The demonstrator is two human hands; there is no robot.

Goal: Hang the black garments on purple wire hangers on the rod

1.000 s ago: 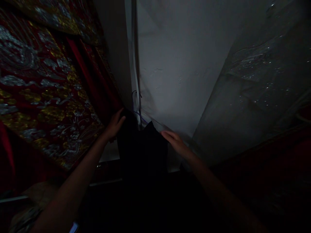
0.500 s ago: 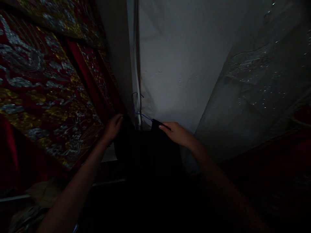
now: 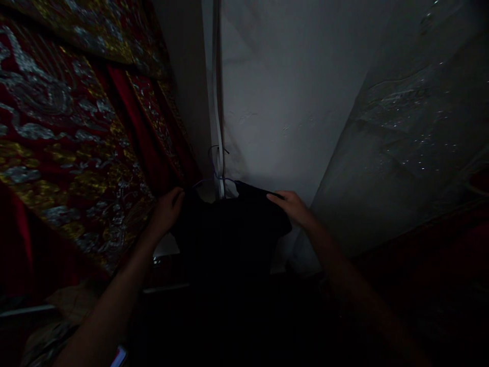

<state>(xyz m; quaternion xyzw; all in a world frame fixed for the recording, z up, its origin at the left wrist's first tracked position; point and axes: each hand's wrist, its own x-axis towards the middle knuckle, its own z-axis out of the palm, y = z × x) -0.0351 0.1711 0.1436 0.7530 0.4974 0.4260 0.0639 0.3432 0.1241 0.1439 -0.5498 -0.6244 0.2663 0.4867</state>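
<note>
A black garment (image 3: 229, 229) hangs on a thin purple wire hanger (image 3: 216, 176) against a white wall. My left hand (image 3: 166, 211) is closed on the garment's left shoulder. My right hand (image 3: 292, 206) lies on its right shoulder with the fingers curled over the cloth edge. The scene is dim and the lower part of the garment is lost in shadow.
Red cloth with gold and silver embroidery (image 3: 64, 132) hangs along the left. A pale sequinned fabric (image 3: 405, 132) hangs on the right. A white vertical strip (image 3: 216, 102) runs down the wall behind the hanger. Low on the left lies some light cloth (image 3: 57, 316).
Both hands have moved apart, spreading the garment's shoulders wider on the hanger. The right hand shifted right, the left hand shifted left and slightly down.
</note>
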